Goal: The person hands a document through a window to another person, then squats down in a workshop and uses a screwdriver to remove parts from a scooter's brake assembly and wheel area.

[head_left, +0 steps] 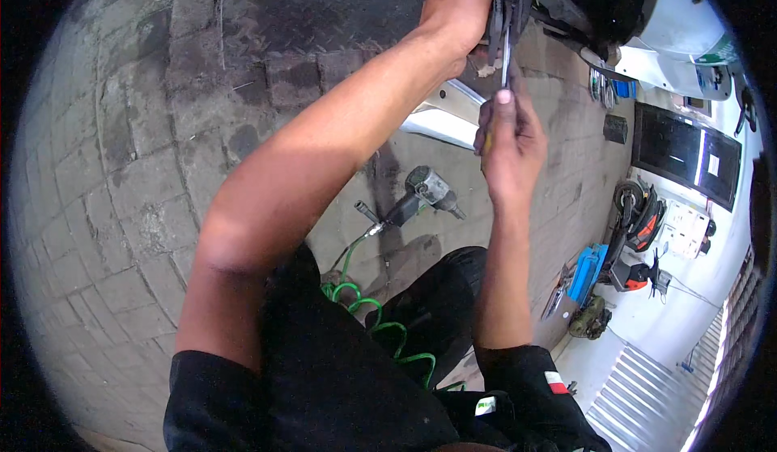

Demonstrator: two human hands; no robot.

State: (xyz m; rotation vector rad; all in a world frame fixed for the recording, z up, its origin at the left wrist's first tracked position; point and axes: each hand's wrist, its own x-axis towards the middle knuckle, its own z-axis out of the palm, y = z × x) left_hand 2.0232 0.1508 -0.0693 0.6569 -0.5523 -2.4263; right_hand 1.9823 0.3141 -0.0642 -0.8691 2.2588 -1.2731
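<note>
At the top, my left hand (460, 15) is wrapped round a dark metal part (508, 7) that looks like a brake caliper; most of its fingers are hidden behind the wrist and the part. My right hand (514, 140) grips a screwdriver (507, 62), thumb laid along it. A bit of yellow handle shows beside the palm. The bright shaft points up into the gap of the dark part, where its tip cannot be seen. Below my hands, an air impact wrench (427, 189) lies on the paving, joined to a green coiled hose (348, 294).
A white panel (443, 120) lies under my hands, near a dark tread plate (316, 15). The vehicle's white body (688, 15) overhangs at upper right. Along the right wall stand a motorcycle (635, 237) and a blue toolbox (587, 274). My bent knee (437, 290) is beside the hose.
</note>
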